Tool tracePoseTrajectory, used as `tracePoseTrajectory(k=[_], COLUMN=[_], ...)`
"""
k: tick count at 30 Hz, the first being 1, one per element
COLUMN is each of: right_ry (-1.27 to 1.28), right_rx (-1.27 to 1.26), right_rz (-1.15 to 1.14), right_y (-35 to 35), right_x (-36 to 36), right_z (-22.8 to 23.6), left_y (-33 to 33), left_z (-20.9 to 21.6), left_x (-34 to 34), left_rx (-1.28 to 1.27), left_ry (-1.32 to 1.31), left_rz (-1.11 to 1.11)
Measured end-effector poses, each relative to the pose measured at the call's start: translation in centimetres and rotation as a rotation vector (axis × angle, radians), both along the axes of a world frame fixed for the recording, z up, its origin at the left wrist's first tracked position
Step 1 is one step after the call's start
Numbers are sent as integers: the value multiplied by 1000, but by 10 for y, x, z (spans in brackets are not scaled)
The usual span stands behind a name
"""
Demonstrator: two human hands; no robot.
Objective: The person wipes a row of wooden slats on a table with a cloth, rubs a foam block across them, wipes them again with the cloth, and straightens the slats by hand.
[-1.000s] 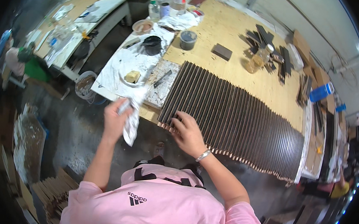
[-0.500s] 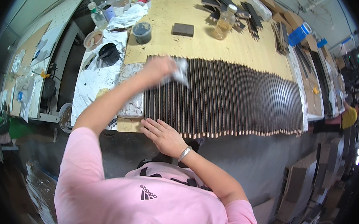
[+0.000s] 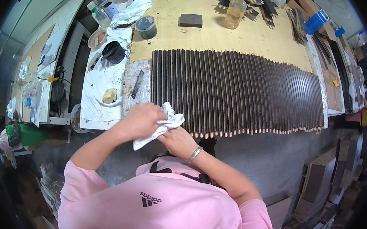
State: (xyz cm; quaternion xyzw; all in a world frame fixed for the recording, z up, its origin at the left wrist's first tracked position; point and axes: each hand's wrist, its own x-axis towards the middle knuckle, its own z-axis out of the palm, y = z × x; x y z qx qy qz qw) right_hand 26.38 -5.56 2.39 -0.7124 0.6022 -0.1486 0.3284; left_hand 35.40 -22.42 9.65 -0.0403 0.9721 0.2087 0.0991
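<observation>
At near left end of strips: pinching cloth in left hand's fingers, over right hand.
Noted strips on table, lengthwise away from both; cannot tell hidden right fingers' state.

strips: glossy wood | rag: matt cloth | bracelet: shiny metal | tabletop: smooth wood

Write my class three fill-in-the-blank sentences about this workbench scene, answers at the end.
The left hand grips a cloth coloured ____.
The silver bracelet circles the ____ arm.
The pale yellow block lies to the ____ of the dark strips.
Missing words: white; right; left.
</observation>
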Motion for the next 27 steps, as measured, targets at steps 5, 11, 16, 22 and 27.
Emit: tracePoseTrajectory(k=[5,11,16,22,27], right_ry=[136,-908,-1341,-112,596], right_rx=[-524,-359,-339,-701,-402], right_rz=[-148,-819,-1163,-1115,-1107], right_y=[-2,18,14,45,65], right_x=[8,11,-27,-164,-246], right_z=[-11,20,38,59,29], left_y=[-26,24,58,-73,-93], left_z=[-19,-13,-8,-57,-68], left_x=[-22,1,6,81,98], left_rx=[-79,390,618,106,-411], left_ry=[373,508,623,706,295], left_rz=[306,584,365,1000,1026])
